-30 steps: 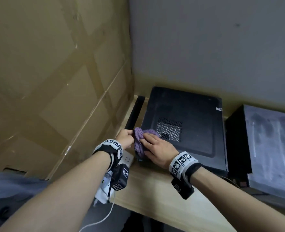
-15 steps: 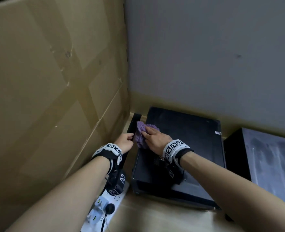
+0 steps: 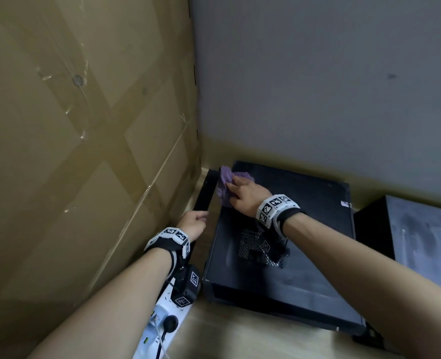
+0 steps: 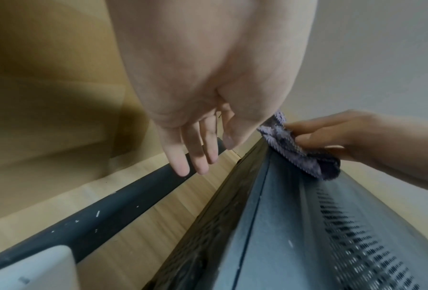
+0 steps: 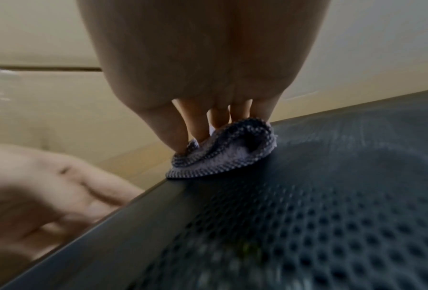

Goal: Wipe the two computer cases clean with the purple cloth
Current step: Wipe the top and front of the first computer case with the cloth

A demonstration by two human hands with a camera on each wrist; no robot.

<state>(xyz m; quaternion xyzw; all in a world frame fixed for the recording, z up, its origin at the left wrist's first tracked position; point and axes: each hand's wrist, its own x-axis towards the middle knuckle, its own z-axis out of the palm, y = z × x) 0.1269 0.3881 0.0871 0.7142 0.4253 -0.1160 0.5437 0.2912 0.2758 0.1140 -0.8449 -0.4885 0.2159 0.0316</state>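
A black computer case (image 3: 304, 257) lies flat with a mesh vent in its top panel (image 5: 307, 215). My right hand (image 3: 240, 194) presses the bunched purple cloth (image 3: 224, 186) onto the case's far left corner with straight fingers (image 5: 195, 125). The cloth (image 4: 295, 155) hangs a little over the left edge. My left hand (image 3: 194, 224) is beside the case, its relaxed fingers (image 4: 180, 162) touching the near end of a black bar (image 4: 96, 221). A second black case (image 3: 421, 242) with a dusty, streaked top stands at the right.
A tall cardboard sheet (image 3: 71, 151) walls off the left and a grey wall (image 3: 317, 86) stands behind. The black bar (image 3: 205, 193) lies between cardboard and case. A white power strip (image 3: 159, 322) with plugs sits under my left forearm on the wooden surface (image 3: 227, 338).
My right hand has slid the cloth along the case's left edge from the near corner to the far corner. The left hand has let go of the cloth and lies on the black bar.
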